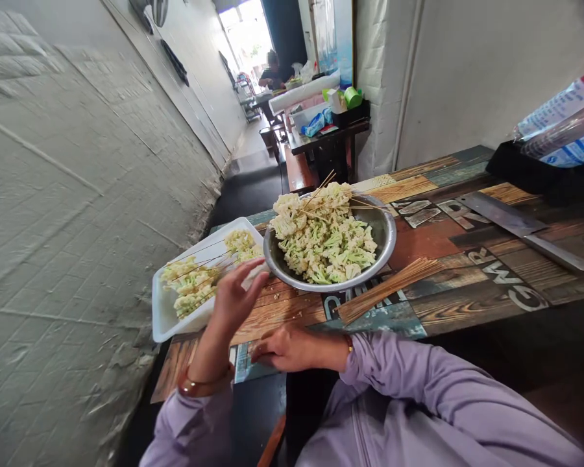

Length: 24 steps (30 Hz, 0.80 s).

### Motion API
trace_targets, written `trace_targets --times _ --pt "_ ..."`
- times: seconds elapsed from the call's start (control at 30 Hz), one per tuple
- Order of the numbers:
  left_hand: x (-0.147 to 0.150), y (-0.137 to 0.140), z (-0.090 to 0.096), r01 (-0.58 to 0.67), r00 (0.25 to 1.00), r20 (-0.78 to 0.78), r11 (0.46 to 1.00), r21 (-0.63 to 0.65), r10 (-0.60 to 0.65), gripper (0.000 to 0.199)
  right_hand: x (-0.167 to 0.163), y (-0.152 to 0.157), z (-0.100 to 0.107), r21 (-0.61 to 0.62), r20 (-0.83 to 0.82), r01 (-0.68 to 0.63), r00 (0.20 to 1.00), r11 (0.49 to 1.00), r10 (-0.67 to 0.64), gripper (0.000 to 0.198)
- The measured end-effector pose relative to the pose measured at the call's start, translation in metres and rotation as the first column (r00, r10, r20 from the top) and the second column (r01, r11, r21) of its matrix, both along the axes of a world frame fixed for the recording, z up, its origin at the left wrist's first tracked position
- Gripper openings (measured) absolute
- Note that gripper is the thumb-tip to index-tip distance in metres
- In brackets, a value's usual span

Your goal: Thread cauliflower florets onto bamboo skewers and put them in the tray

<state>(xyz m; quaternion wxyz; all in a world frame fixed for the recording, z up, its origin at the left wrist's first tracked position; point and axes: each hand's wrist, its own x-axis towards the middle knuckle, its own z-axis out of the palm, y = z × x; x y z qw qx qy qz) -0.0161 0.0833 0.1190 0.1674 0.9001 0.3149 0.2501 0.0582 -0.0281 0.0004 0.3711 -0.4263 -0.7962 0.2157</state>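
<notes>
My left hand (239, 292) is raised beside the white tray (161, 324), its thumb and fingers apart with nothing visible between them. Skewered cauliflower (189, 285) lies in that tray. My right hand (289, 347) rests low over the table's near edge, fingers curled in; no object shows in it. Ahead of it stands a steel bowl (388, 243) heaped with cauliflower florets (328, 240). A few cauliflower skewers (321, 188) lie across the bowl's far side. A bundle of thin bamboo skewers (389, 288) sits on the table, right of my right hand.
On the right of the wood-patterned table (448, 285) lies a cleaver (525, 227). Behind it is a black container (525, 172) with plastic packages. A white brick wall (68, 227) runs along the left. Farther back, a person (275, 74) sits beyond another cluttered table (311, 139).
</notes>
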Motion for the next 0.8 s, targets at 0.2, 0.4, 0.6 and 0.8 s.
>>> trace_targets --times 0.2,0.4,0.6,0.8 --pt "0.012 -0.058 -0.026 0.058 0.981 0.19 0.989 -0.137 -0.031 0.03 0.049 -0.064 0.02 0.137 0.123 0.029 0.991 0.99 -0.046 0.029" --pt "0.018 -0.096 -0.057 0.035 0.959 0.277 0.944 -0.328 0.06 0.033 0.129 -0.12 0.025 0.026 0.081 0.408 0.909 0.913 -0.409 0.029" --pt "0.022 -0.119 -0.081 0.019 0.954 0.276 0.897 -0.441 0.116 0.03 0.167 -0.13 0.013 0.141 0.327 0.489 0.798 0.861 -0.507 0.029" --pt "0.017 -0.125 -0.091 0.062 0.951 0.296 0.884 -0.463 0.089 0.03 0.168 -0.124 0.004 0.128 0.573 0.516 0.658 0.847 -0.488 0.042"
